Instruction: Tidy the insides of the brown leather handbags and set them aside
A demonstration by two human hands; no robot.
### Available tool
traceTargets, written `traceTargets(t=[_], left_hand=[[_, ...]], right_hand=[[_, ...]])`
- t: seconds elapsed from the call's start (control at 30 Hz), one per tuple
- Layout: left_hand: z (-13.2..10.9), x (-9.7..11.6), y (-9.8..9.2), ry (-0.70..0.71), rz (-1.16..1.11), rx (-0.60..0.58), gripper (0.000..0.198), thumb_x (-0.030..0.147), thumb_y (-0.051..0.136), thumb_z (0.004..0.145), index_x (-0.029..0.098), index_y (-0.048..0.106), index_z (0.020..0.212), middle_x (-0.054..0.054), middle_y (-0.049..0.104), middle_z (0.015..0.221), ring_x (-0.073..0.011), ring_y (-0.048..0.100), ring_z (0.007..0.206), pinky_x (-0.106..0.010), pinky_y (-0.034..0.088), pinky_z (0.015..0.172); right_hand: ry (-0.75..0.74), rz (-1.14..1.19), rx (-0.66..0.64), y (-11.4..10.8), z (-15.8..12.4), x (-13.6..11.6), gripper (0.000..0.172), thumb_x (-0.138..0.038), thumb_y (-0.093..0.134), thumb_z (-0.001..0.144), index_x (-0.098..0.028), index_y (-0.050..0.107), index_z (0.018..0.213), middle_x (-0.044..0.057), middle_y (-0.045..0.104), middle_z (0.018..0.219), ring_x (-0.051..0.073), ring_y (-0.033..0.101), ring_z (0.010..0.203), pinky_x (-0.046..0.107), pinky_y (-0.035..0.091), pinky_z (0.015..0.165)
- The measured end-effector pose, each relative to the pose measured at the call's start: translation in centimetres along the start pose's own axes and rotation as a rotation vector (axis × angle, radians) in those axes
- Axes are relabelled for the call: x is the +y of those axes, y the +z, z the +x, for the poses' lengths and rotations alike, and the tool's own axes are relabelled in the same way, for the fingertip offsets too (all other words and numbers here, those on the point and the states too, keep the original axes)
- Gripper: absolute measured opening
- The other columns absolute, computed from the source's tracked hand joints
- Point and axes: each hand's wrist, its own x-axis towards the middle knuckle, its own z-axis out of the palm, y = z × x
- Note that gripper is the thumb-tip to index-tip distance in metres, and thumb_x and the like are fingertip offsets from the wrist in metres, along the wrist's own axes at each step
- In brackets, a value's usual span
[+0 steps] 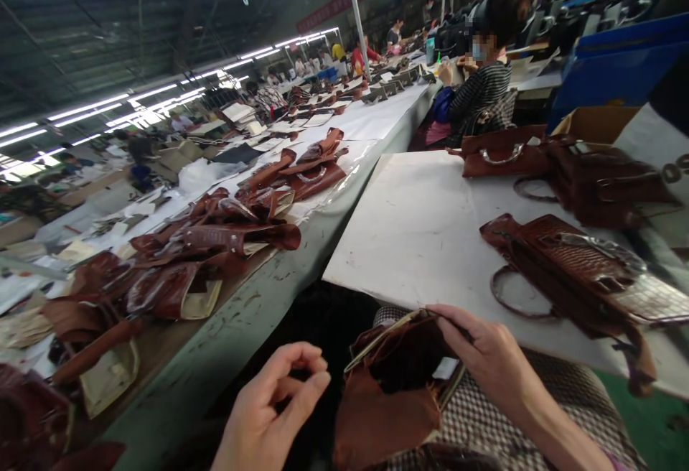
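A brown handbag piece (387, 413) rests on my lap, its mouth up and its dark inside showing. A small white label (446, 368) shows inside it, near the right wall. My right hand (489, 356) is closed on the bag's upper right rim, with the thumb and fingers on either side of the edge. To the left of the bag, and apart from it, my left hand (280, 399) is raised with curled fingers. Its thumb and fingertips come together in a pinch, and whether anything small is between them cannot be seen.
Brown bags (565, 270) with handles lie on the white-topped table (409, 220) at my right. More bag parts (215, 241) are heaped along the long bench (215, 363) on my left. A person in a striped top (479, 90) sits ahead, beyond the table.
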Motion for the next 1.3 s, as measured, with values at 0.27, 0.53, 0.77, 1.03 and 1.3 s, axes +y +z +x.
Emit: traceTargets(t=[0.27, 0.53, 0.77, 1.03, 1.3], left_hand=[[4.1, 2.5, 2.7, 0.019, 0.026, -0.403, 0.021, 0.031, 0.066, 0.077, 0.017, 0.065, 0.093, 0.000, 0.069, 0.087, -0.0163, 0.062, 0.074, -0.023, 0.045, 0.066], [4.3, 0.6, 2.9, -0.002, 0.001, -0.388, 0.021, 0.030, 0.064, 0.081, 0.019, 0.069, 0.098, 0.000, 0.070, 0.088, -0.0172, 0.060, 0.078, -0.024, 0.044, 0.070], [4.6, 0.5, 2.7, 0.003, 0.105, -0.390, 0.023, 0.027, 0.063, 0.079, 0.020, 0.071, 0.100, 0.002, 0.070, 0.081, -0.0128, 0.051, 0.062, -0.022, 0.038, 0.058], [4.3, -0.1, 3.6, 0.104, 0.193, -0.281, 0.013, 0.021, 0.057, 0.079, 0.018, 0.070, 0.077, 0.002, 0.063, 0.070, -0.0128, 0.052, 0.062, -0.021, 0.038, 0.057], [5.1, -0.3, 3.5, 0.389, 0.342, -0.297, 0.018, 0.035, 0.062, 0.086, 0.021, 0.073, 0.088, 0.000, 0.064, 0.075, -0.0127, 0.058, 0.064, -0.020, 0.043, 0.060]], right_hand=[[-0.057, 0.008, 0.000, 0.2, -0.1, -0.2, 0.033, -0.035, 0.042, 0.094, -0.025, 0.069, 0.109, 0.001, 0.076, 0.097, 0.022, 0.071, 0.088, 0.030, 0.055, 0.077], [-0.022, 0.149, -0.127, -0.3, 0.5, 0.6, 0.031, -0.037, 0.043, 0.094, -0.024, 0.070, 0.105, 0.000, 0.075, 0.095, 0.020, 0.070, 0.088, 0.029, 0.054, 0.080], [-0.056, 0.170, -0.129, 0.1, 0.0, 0.1, 0.029, -0.035, 0.044, 0.095, -0.026, 0.070, 0.105, 0.000, 0.075, 0.100, 0.020, 0.070, 0.093, 0.028, 0.054, 0.085], [-0.118, 0.128, -0.106, 0.3, -0.5, -0.7, 0.028, -0.031, 0.044, 0.095, -0.029, 0.069, 0.108, -0.004, 0.075, 0.101, 0.016, 0.071, 0.091, 0.022, 0.055, 0.081], [-0.149, 0.085, -0.106, 0.9, -0.9, -1.0, 0.027, -0.028, 0.043, 0.097, -0.027, 0.067, 0.108, -0.003, 0.075, 0.099, 0.016, 0.071, 0.088, 0.022, 0.055, 0.078]])
